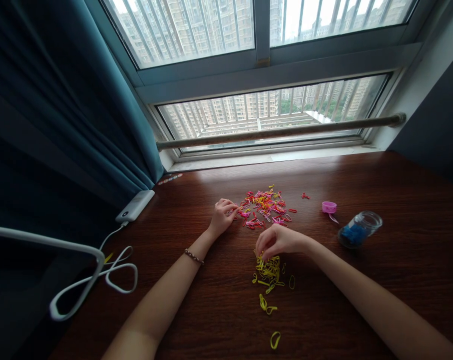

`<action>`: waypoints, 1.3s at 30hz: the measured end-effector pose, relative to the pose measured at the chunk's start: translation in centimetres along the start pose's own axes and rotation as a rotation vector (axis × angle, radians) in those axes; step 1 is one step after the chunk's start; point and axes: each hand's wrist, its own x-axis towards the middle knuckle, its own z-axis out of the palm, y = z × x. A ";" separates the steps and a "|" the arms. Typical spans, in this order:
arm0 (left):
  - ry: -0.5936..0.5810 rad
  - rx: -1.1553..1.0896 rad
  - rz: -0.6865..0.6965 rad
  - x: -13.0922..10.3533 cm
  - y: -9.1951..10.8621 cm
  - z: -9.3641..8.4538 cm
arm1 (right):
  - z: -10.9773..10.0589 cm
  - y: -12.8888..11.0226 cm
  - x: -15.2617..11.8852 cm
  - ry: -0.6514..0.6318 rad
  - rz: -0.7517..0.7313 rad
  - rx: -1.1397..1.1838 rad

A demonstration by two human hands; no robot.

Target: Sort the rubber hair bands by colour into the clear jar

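Small red, pink, orange and yellow bands lie in a mixed pile (266, 204) on the dark wooden table. My left hand (223, 216) is at the left edge of this pile, its fingers pinched together on something too small to make out. Nearer to me is a heap of yellow bands (268, 272), with a few loose ones below it. Over the top of that heap my right hand (274, 242) points down with its fingers drawn together; what they hold, if anything, is hidden. A bracelet circles my left wrist.
On the right, a glass jar (360, 229) with blue contents leans beside a pink ring-shaped item (329, 207). A white power bank (135, 205) with a cable lies at the left, near a white curved tube (76, 244) and the curtain. The window stands behind the table (196, 195).
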 end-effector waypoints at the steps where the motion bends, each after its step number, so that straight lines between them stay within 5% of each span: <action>1: 0.008 -0.008 0.001 0.0 0.0 0.0 | 0.0 -0.1 -0.1 -0.062 0.038 0.012; 3: 0.015 -0.030 0.004 0.0 -0.1 0.0 | -0.4 0.0 -0.3 -0.031 0.090 0.023; 8: 0.034 -0.073 0.010 -0.1 0.0 0.1 | -2.8 2.0 -0.3 0.785 -0.108 -0.424; 10: 0.040 -0.093 0.024 -0.1 0.4 0.1 | -3.6 3.2 -0.2 0.893 -0.171 -0.709; 15: -0.014 -0.181 0.126 -0.8 2.4 0.3 | -4.2 5.3 0.3 0.826 -0.054 -1.028; 23: -0.468 -0.327 0.393 -2.7 7.1 0.8 | -4.2 5.7 0.6 0.808 0.003 -1.072; 27: -0.555 -0.392 0.465 -3.0 8.4 0.5 | -4.5 5.7 0.4 0.839 -0.031 -1.024; 32: -0.483 -0.368 0.507 -2.8 8.5 0.4 | -4.2 5.4 0.3 0.841 -0.021 -1.068; 39: -0.059 -0.106 0.238 -1.3 4.7 0.7 | -3.6 5.0 0.4 0.879 0.086 -1.116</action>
